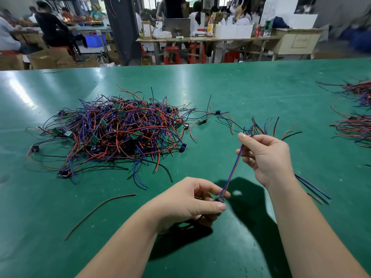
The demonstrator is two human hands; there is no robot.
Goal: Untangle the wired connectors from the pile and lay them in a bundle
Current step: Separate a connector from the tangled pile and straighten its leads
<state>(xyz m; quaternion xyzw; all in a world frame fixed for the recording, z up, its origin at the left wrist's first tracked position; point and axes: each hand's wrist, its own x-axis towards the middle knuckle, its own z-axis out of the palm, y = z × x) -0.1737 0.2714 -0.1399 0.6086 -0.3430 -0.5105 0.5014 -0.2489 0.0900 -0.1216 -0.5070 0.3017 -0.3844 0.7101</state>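
Observation:
A big tangled pile of red, blue and black wired connectors [112, 133] lies on the green table [200, 87], left of centre. My left hand [190, 201] pinches a small dark connector [219, 199] above the table near me. A blue and red wire pair [233, 167] runs taut from it up to my right hand [267, 157]. That hand grips a bunch of wires [267, 127] whose loose ends fan out above its fingers, and more ends trail out below the wrist.
A single loose dark red wire [100, 209] lies near the front left. A few stray connectors [202, 120] trail from the pile's right side. Laid-out wire bundles [355, 127] sit at the right edge. Beyond the table's far edge are workbenches, stools and seated people.

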